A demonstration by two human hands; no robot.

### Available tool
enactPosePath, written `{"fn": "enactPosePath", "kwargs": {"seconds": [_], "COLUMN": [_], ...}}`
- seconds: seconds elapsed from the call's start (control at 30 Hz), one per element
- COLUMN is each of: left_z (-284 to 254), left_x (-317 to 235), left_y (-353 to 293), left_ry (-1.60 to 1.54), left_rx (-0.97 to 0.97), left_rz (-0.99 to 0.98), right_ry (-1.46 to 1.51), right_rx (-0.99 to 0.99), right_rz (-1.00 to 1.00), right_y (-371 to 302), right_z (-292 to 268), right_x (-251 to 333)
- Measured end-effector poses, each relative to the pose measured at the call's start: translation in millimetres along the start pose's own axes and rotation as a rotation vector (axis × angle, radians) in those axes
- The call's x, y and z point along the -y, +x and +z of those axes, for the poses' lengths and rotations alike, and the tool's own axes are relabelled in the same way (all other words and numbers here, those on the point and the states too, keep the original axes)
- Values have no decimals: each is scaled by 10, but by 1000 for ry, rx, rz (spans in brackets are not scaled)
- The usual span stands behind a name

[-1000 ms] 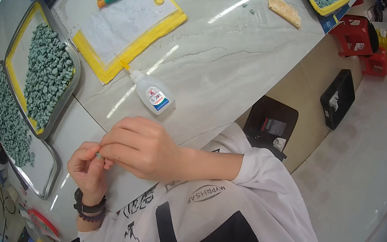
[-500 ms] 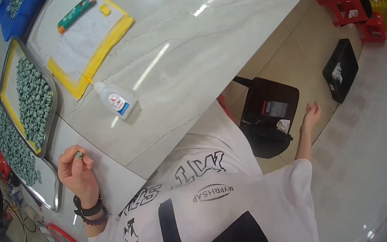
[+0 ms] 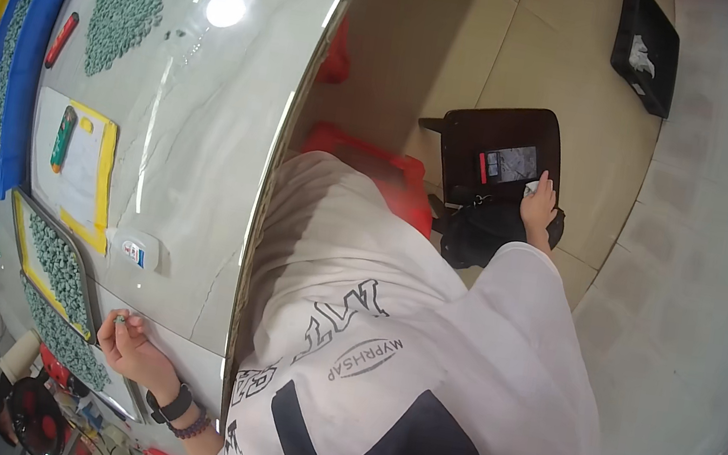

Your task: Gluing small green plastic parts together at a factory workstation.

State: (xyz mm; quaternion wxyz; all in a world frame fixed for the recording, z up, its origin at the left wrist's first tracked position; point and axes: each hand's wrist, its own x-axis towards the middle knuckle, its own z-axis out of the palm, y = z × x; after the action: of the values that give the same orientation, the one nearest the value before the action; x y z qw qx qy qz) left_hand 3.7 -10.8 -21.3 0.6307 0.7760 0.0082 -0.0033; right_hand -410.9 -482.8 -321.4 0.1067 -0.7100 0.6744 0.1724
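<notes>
My left hand (image 3: 135,351) is raised beside the near trays, its thumb and fingertips pinching a small green stone (image 3: 121,319). On my other side, my right hand (image 3: 540,209) is stretched down to a dark chair seat (image 3: 471,140). Its fingers are closed at a white tissue (image 3: 531,188), largely covered by the hand. Next to that hand are a phone-like device (image 3: 512,164) with a lit screen and a black bag (image 3: 481,234). A tray of green stones (image 3: 61,267) with a yellow-edged lining lies just beyond my left hand.
A white glue bottle (image 3: 140,252), a yellow-edged sheet (image 3: 102,188) bearing a green tube-like tool (image 3: 63,140), and a pile of stones (image 3: 134,0) are on the marble-patterned table. A long blue bin (image 3: 23,96) borders its left side. A red stool (image 3: 374,161) stands below the table edge.
My right hand has moved from open air onto the tissue on the chair. The view has swung toward the right. My left hand keeps its pinch on the stone.
</notes>
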Motion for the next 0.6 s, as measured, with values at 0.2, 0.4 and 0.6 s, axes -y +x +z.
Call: {"fn": "enactPosePath", "kwargs": {"seconds": [0.2, 0.4, 0.6], "left_z": [77, 101, 117], "left_x": [0, -15, -36], "left_y": [-17, -9, -4], "left_ry": [54, 54, 76], "left_rx": [-42, -46, -35], "left_rz": [23, 9, 22], "right_ry": [23, 43, 177], "right_rx": [-202, -236, -279], "right_rz": [-56, -62, -67], "right_y": [45, 17, 133], "right_z": [312, 364, 471], "right_x": [-102, -71, -137]}}
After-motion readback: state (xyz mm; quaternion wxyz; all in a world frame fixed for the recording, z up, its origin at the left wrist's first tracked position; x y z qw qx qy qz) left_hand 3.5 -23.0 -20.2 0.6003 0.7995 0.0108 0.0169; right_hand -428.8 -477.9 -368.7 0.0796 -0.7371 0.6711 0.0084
